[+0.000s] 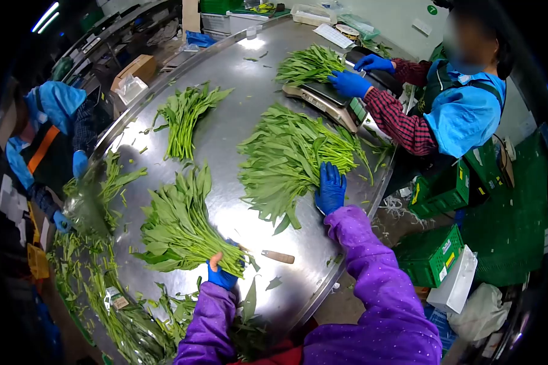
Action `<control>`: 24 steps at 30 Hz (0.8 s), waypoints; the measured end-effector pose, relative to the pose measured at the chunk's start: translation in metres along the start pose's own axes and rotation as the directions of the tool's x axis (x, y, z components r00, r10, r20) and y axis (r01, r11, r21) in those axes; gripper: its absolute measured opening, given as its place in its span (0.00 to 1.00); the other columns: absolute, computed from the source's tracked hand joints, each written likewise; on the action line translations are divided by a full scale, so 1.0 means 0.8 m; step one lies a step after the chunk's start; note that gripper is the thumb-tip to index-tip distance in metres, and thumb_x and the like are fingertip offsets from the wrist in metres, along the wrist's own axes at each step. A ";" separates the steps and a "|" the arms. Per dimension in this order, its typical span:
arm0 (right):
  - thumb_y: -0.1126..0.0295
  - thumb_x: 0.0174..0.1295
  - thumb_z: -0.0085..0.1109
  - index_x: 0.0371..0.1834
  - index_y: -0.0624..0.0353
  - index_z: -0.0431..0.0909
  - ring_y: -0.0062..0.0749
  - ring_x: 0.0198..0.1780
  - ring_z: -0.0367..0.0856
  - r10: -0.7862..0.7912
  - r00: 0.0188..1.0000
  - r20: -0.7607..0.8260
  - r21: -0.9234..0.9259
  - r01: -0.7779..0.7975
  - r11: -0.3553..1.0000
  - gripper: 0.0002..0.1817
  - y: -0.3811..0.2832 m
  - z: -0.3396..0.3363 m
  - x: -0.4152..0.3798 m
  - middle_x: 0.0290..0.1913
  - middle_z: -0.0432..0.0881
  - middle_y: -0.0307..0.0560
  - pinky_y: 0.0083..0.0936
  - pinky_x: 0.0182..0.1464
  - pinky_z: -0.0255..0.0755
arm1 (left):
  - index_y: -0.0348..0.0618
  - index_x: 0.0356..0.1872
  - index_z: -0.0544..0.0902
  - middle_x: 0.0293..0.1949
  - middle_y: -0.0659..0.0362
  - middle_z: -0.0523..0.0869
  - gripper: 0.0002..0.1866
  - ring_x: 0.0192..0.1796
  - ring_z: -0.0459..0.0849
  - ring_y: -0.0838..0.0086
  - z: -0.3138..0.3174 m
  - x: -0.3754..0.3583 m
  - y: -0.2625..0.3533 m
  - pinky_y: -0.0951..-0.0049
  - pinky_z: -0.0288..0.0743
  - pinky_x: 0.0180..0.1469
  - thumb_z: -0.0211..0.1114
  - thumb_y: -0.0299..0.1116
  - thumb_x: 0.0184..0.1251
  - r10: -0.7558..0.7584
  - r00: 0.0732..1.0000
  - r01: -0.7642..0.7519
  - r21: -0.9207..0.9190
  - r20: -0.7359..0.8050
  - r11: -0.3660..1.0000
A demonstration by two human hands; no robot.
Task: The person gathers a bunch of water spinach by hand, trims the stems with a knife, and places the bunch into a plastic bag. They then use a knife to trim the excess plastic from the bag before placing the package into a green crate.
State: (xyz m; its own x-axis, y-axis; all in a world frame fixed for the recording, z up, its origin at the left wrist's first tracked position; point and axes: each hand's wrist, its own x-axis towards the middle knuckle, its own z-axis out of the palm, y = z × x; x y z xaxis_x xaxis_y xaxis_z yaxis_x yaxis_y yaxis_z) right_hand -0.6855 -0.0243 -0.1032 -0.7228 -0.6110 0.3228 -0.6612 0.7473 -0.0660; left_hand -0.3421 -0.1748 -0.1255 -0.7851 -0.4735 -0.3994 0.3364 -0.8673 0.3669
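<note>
My left hand, in a blue glove with the thumb tip bare, is wrapped round the stems of a leafy green bunch on the metal table. My right hand, gloved in blue, lies with its fingers stretched out against the stems of a large pile of greens. Between my hands a knife with a wooden handle rests on the table. Another bunch lies farther back to the left.
At the right, a co-worker touches greens on a scale. Another co-worker stands at the left by loose stems and a plastic bag. Green crates stand on the floor at the right.
</note>
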 end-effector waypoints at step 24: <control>0.53 0.59 0.54 0.48 0.67 0.73 0.51 0.41 0.74 -0.608 0.764 0.216 0.845 0.167 0.509 0.26 -0.297 -0.074 -0.066 0.35 0.73 0.59 0.36 0.43 0.68 | 0.42 0.58 0.68 0.54 0.54 0.73 0.28 0.56 0.73 0.63 0.042 -0.002 0.003 0.62 0.65 0.61 0.57 0.40 0.54 0.060 0.998 -0.053 -0.258 0.019 0.965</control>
State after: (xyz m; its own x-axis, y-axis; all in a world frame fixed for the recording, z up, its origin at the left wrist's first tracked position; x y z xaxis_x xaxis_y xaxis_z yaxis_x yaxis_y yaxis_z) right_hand -0.4786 -0.1539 -0.0484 -0.1937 -0.9775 0.0831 -0.6265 0.0581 -0.7773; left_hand -0.3575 -0.1712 -0.0957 -0.7731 -0.5216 -0.3610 0.5004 -0.8512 0.1582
